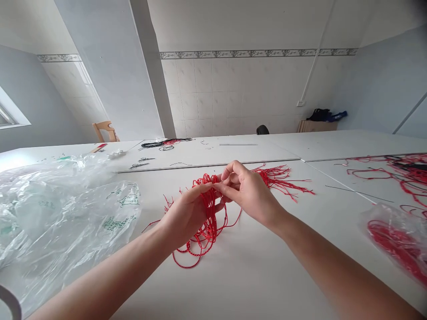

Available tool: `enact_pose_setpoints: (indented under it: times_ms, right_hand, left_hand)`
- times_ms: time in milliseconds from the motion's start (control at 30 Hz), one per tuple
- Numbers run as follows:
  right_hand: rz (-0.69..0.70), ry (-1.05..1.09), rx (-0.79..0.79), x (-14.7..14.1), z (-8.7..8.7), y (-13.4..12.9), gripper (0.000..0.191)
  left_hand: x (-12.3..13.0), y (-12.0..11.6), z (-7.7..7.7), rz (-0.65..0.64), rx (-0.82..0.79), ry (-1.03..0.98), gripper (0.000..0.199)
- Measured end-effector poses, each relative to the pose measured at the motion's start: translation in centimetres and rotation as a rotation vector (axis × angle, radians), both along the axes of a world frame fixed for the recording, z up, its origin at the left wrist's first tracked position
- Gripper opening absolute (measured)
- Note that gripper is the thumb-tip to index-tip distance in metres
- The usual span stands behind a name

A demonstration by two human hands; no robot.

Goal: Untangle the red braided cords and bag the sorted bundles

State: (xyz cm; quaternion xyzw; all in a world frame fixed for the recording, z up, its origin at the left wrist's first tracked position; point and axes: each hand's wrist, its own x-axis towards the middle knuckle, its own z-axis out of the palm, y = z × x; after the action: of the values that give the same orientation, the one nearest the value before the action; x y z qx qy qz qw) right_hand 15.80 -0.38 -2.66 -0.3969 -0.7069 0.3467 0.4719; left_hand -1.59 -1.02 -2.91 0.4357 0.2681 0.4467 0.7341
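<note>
Site: workroom under the roof, apparently a small craft workshop. Evidence: long white tables point(233, 275) butted end to end, loose red cord point(208, 213) and plastic bags point(66, 226) laid out on them; tiled wall point(213, 93), sloped ceiling point(106, 66), skylight point(6, 118), wooden chair point(105, 132).

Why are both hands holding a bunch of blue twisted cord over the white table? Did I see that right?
Not quite: the cord is red, not blue. The head view shows the left hand and right hand holding a bunch of red twisted cord over the white table.
</note>
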Motion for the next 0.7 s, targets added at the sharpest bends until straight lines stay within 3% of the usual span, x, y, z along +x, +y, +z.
enact_pose_setpoints:
  times_ms: [167,333,433,600,700]
  right_hand:
    - [0.011,0.034,0.03,-0.4,-0.6,0.1,0.025]
    - [0.123,0.061,-0.075,0.0,-0.1,-0.3,0.024]
    - [0.133,-0.012,-0.107,0.3,0.6,-0.7,0.024]
    - [0.04,-0.203,-0.128,0.6,1.3,-1.2,0.02]
    - [0.074,-0.238,-0.157,0.6,1.2,-1.2,0.014]
  left_hand:
    - [0.0,-0.1,-0.4,0.04,-0.072,-0.015,0.024]
    - [-0.1,0.3,-0.7,0.07,-0.144,-0.024,0.024]
    - [-0.2,0.5,-0.6,0.072,-0.118,-0.02,0.021]
    - [-0.1,0.6,-0.5,0.105,-0.091,-0.012,0.026]
    - [-0.1,0.6,-0.4,0.126,-0.117,-0.024,0.03]
